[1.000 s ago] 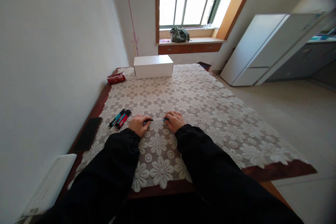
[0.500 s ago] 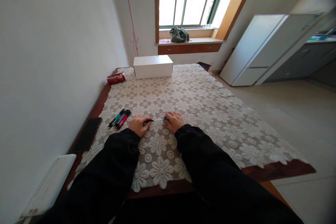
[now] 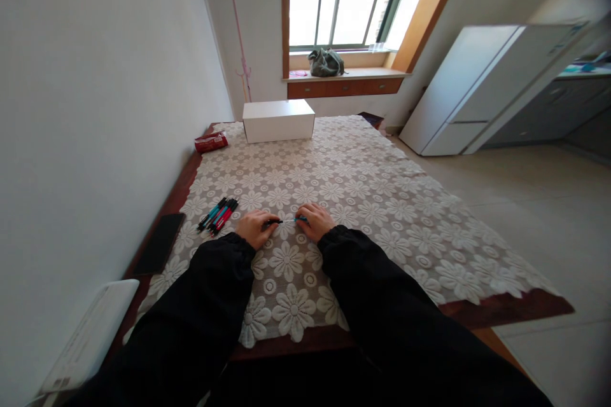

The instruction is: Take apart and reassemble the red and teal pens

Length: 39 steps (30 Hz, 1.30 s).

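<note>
My left hand [image 3: 255, 229], closed, pinches a black pen part [image 3: 273, 222] whose end sticks out to the right. Opposite it, the fingers of my right hand [image 3: 316, 222] are closed on a blue pen part [image 3: 301, 219]. A thin white rod [image 3: 288, 221], like a refill, spans the short gap between the two parts. Whether it runs into the black part I cannot tell. Both hands rest low over the lace tablecloth [image 3: 286, 261]. Left of my left hand lies a bunch of several pens [image 3: 218, 216] in black, blue and red.
A dark flat slab [image 3: 160, 245] lies at the table's left edge, near a white device [image 3: 90, 337]. Farther back are a red packet [image 3: 210, 142] and a white box [image 3: 279, 122]. The wall borders the table on the left; a white fridge [image 3: 477, 92] stands beyond it at right.
The gap between my hands has narrowed slightly, and less of the white rod shows. The black part reaches farther right from my left fingers.
</note>
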{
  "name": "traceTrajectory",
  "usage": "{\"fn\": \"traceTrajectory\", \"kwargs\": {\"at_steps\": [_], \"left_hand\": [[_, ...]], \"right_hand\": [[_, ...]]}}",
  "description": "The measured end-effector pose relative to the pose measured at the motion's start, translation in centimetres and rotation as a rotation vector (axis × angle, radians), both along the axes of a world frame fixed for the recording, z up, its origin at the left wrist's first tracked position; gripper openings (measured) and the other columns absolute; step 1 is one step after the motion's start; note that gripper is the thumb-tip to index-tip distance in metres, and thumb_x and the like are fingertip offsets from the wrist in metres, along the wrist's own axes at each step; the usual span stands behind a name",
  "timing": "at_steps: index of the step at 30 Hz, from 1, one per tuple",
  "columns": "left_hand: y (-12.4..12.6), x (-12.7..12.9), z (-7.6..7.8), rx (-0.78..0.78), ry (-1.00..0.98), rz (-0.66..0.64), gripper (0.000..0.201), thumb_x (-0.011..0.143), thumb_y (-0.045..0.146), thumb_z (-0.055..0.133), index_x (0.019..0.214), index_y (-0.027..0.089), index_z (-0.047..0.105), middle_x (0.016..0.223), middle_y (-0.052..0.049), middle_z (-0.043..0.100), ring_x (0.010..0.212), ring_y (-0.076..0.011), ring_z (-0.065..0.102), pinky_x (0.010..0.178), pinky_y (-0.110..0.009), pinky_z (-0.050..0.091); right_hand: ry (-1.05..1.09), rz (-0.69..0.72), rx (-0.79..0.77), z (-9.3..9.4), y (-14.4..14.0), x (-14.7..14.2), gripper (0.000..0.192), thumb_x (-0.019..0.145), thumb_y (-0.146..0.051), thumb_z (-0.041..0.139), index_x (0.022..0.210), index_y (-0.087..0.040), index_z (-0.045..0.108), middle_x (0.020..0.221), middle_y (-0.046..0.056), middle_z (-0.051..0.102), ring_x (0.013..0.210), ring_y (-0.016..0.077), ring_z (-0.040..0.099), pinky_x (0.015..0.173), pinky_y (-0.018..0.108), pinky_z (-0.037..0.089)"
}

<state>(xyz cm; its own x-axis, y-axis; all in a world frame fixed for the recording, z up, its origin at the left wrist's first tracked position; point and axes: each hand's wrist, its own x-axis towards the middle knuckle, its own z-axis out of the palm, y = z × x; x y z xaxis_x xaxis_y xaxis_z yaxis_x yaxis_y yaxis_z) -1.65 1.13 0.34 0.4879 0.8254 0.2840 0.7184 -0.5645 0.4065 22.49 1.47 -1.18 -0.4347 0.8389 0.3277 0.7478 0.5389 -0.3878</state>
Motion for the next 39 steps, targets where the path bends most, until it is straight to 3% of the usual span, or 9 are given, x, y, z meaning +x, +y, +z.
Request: {"fn": "traceTrajectory", "kwargs": {"at_steps": [9,21,27,39], "left_hand": [[-0.4,0.4,-0.2,0.042,-0.034,-0.12,0.021,0.091,0.032,0.058,0.107,0.024,0.07,0.099,-0.003,0.073,0.092,-0.0182,0.065,0.086,-0.032,0.049],[-1.0,1.0,0.1,0.027,-0.003,-0.136,0.019,0.091,0.033,0.058,0.103,0.025,0.069,0.1,-0.002,0.073,0.093,-0.0187,0.066,0.085,-0.033,0.05],[-0.9,0.9,0.2,0.0,-0.036,-0.144,0.019,0.091,0.032,0.057,0.103,0.024,0.069,0.099,-0.003,0.073,0.091,-0.0182,0.066,0.083,-0.032,0.051],[-0.9,0.9,0.1,-0.012,-0.066,-0.155,0.018,0.09,0.031,0.057,0.103,0.025,0.069,0.099,-0.003,0.071,0.092,-0.0172,0.066,0.084,-0.03,0.052]], "right_hand": [[0.012,0.195,0.002,0.4,-0.6,-0.5,0.012,0.096,-0.028,0.054,0.102,-0.022,0.063,0.097,0.004,0.068,0.093,0.0179,0.062,0.083,0.028,0.044],[-0.035,0.166,-0.097,0.8,-1.0,-0.6,0.016,0.094,-0.03,0.056,0.108,-0.024,0.062,0.104,0.004,0.069,0.091,0.0174,0.064,0.075,0.025,0.044],[-0.042,0.167,-0.126,0.7,-1.0,-0.6,0.023,0.09,-0.029,0.061,0.112,-0.023,0.059,0.097,0.004,0.068,0.086,0.0172,0.064,0.074,0.025,0.044],[-0.017,0.197,-0.076,0.7,-1.0,-0.6,0.014,0.092,-0.029,0.058,0.103,-0.022,0.065,0.1,0.005,0.069,0.091,0.0182,0.064,0.076,0.025,0.045]]}}
